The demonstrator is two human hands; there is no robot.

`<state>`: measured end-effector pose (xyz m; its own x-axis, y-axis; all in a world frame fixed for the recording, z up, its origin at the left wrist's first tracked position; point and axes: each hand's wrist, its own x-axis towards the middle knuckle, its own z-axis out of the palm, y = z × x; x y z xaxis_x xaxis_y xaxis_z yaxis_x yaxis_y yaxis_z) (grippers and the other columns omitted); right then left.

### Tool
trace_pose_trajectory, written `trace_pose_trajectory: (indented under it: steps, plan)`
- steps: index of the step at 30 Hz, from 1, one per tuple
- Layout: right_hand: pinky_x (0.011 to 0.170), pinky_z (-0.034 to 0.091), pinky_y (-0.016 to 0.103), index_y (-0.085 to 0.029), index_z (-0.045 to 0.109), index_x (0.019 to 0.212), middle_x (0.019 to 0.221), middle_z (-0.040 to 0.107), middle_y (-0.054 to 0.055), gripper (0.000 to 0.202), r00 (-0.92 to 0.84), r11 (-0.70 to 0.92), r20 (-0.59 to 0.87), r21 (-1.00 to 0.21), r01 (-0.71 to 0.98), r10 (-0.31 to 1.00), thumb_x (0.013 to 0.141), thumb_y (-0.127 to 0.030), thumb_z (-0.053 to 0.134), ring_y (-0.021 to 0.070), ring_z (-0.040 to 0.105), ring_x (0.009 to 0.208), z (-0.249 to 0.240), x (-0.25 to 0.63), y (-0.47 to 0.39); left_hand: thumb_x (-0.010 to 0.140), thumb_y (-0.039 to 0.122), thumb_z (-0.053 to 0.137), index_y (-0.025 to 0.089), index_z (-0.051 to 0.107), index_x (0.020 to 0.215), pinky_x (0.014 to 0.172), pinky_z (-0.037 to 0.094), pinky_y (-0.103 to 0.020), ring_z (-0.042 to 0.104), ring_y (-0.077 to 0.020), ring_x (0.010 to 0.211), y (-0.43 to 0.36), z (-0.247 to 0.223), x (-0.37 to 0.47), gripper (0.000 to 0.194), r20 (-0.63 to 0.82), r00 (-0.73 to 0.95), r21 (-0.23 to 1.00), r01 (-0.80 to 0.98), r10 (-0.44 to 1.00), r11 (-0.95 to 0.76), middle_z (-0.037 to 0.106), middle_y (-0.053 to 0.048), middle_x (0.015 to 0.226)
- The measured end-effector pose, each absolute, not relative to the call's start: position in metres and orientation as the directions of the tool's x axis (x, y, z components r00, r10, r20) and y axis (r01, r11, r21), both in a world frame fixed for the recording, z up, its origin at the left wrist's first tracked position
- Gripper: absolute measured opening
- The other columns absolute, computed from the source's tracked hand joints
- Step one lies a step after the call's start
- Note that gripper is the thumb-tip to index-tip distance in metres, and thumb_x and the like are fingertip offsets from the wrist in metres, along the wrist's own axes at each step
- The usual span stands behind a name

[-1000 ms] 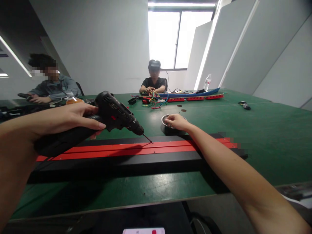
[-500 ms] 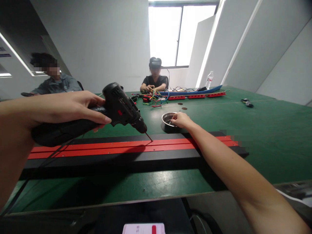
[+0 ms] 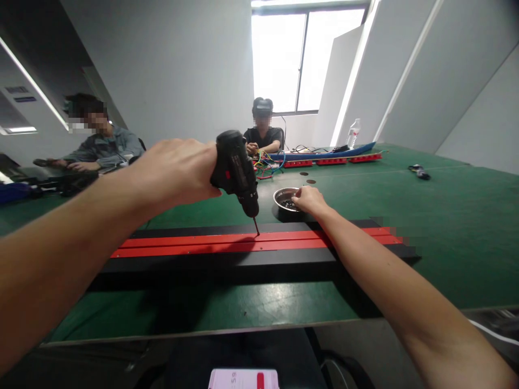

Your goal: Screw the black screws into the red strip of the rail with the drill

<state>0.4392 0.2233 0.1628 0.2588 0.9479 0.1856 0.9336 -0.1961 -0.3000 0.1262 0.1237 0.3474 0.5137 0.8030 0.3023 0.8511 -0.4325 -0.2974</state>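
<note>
Over the middle of a long black beam, the left hand is wrapped round the grip of a cordless drill. The right hand sits at the near side of a metal bowl, fingers curled down over its rim; whether the tips pinch a piece or stand apart, I cannot tell. Small dark pieces, probably screws, lie in the bowl.

The driver bit points steeply down and appears to touch the farther of two red strips along the beam. Several small fastener heads sit flush in these strips, so part of the fastening looks done; the bit seems to be at one more point, and loose pieces remain in the bowl. The beam's left end is hidden behind the left forearm, so a full count is impossible.

That forearm slants up from the lower left, wrist high and bent; the right arm stretches forward across the beam. Beyond, on the green surface, coloured wires lie before a seated co-worker.
</note>
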Motion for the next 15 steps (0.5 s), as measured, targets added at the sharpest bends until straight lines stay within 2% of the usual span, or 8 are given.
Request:
trace_pose_trajectory:
  steps: [3, 5, 8, 10, 11, 13, 15]
  plan:
    - [0.08, 0.047, 0.033, -0.015, 0.075, 0.093, 0.097, 0.072, 0.019, 0.04, 0.285, -0.183, 0.266, -0.351, 0.918, 0.921, 0.092, -0.046, 0.05, 0.0292, 0.068, 0.094, 0.166, 0.442, 0.223, 0.078, 0.064, 0.055, 0.029, 0.059, 0.131, 0.07, 0.045, -0.037, 0.063, -0.0255, 0.071, 0.12, 0.34, 0.141, 0.063, 0.373, 0.49, -0.385, 0.854, 0.788, -0.349, 0.067, -0.008, 0.082]
    - [0.078, 0.046, 0.032, -0.014, 0.074, 0.092, 0.098, 0.072, 0.021, 0.044, 0.304, -0.164, 0.314, -0.402, 0.901, 0.899, 0.096, -0.044, 0.043, 0.0292, 0.067, 0.094, 0.167, 0.442, 0.222, 0.08, 0.064, 0.052, 0.028, 0.058, 0.131, 0.067, 0.045, -0.036, 0.063, -0.0254, 0.069, 0.12, 0.34, 0.143, 0.063, 0.387, 0.491, -0.4, 0.852, 0.78, -0.338, 0.067, -0.009, 0.08]
    - [0.075, 0.045, 0.031, -0.014, 0.069, 0.107, 0.099, 0.072, 0.019, 0.032, 0.338, -0.145, 0.346, -0.478, 0.866, 0.875, 0.093, -0.036, 0.05, 0.0277, 0.067, 0.093, 0.167, 0.443, 0.222, 0.082, 0.063, 0.049, 0.027, 0.059, 0.129, 0.063, 0.044, -0.035, 0.063, -0.0259, 0.069, 0.119, 0.342, 0.143, 0.06, 0.407, 0.509, -0.419, 0.842, 0.758, -0.341, 0.069, -0.011, 0.083]
    - [0.073, 0.045, 0.03, -0.014, 0.066, 0.114, 0.1, 0.072, 0.016, 0.033, 0.346, -0.138, 0.343, -0.507, 0.851, 0.873, 0.087, -0.033, 0.059, 0.026, 0.067, 0.091, 0.165, 0.443, 0.223, 0.082, 0.062, 0.048, 0.025, 0.061, 0.126, 0.063, 0.043, -0.034, 0.064, -0.0253, 0.069, 0.118, 0.342, 0.142, 0.059, 0.411, 0.513, -0.43, 0.838, 0.754, -0.335, 0.069, -0.012, 0.083]
    - [0.072, 0.045, 0.029, -0.014, 0.067, 0.11, 0.098, 0.072, 0.016, 0.033, 0.336, -0.133, 0.333, -0.507, 0.852, 0.881, 0.085, -0.034, 0.062, 0.0256, 0.067, 0.089, 0.165, 0.443, 0.224, 0.082, 0.063, 0.048, 0.025, 0.062, 0.125, 0.063, 0.043, -0.033, 0.064, -0.025, 0.069, 0.117, 0.342, 0.142, 0.059, 0.413, 0.511, -0.433, 0.838, 0.754, -0.331, 0.069, -0.012, 0.082]
    - [0.072, 0.044, 0.029, -0.014, 0.071, 0.091, 0.091, 0.072, 0.016, 0.03, 0.305, -0.125, 0.304, -0.491, 0.862, 0.902, 0.087, -0.041, 0.059, 0.026, 0.067, 0.086, 0.165, 0.443, 0.224, 0.082, 0.065, 0.046, 0.023, 0.064, 0.121, 0.064, 0.043, -0.034, 0.064, -0.0258, 0.07, 0.115, 0.342, 0.142, 0.06, 0.415, 0.508, -0.432, 0.84, 0.755, -0.328, 0.068, -0.013, 0.082]
    - [0.072, 0.044, 0.03, -0.015, 0.07, 0.076, 0.083, 0.072, 0.017, 0.04, 0.286, -0.105, 0.303, -0.498, 0.861, 0.909, 0.092, -0.045, 0.05, 0.0269, 0.067, 0.084, 0.169, 0.44, 0.223, 0.083, 0.064, 0.045, 0.022, 0.065, 0.12, 0.065, 0.044, -0.036, 0.065, -0.0288, 0.073, 0.114, 0.341, 0.141, 0.059, 0.417, 0.512, -0.421, 0.841, 0.751, -0.34, 0.069, -0.014, 0.084]
